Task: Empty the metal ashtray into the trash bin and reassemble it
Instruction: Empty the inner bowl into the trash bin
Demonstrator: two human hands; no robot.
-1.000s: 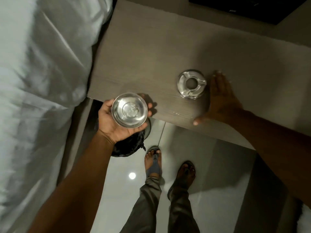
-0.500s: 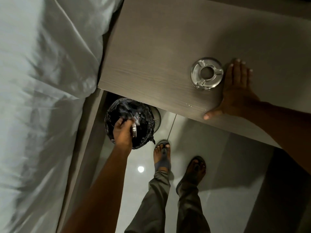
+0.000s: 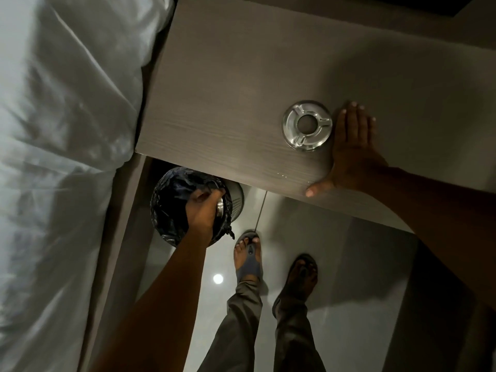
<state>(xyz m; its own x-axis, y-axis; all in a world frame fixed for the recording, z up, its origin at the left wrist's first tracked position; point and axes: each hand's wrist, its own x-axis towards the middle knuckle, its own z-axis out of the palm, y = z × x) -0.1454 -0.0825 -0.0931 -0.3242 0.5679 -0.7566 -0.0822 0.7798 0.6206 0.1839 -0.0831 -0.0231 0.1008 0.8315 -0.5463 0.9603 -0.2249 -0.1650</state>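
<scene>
Lowered from desk height, the bowl [image 3: 220, 208] now tips over the bin [image 3: 171, 194], lower left.
Left hand [image 3: 204, 213] grips its rim; right hand [image 3: 351, 151] lies flat beside the lid [image 3: 306, 125]. Light, stiff, slippery metal: hold by the rim.

No text, label, brand, number or sign can be read. Every surface in view is plain.

A pale wood-grain tabletop [image 3: 228, 98] fills the upper middle. Just left of it lies a bed with rumpled white sheets [image 3: 59, 130]. Below its front edge spreads a glossy tiled floor [image 3: 349, 259] (one round light reflection), where two sandalled feet [image 3: 248, 255] and grey trouser legs [image 3: 241, 318] stand.
</scene>
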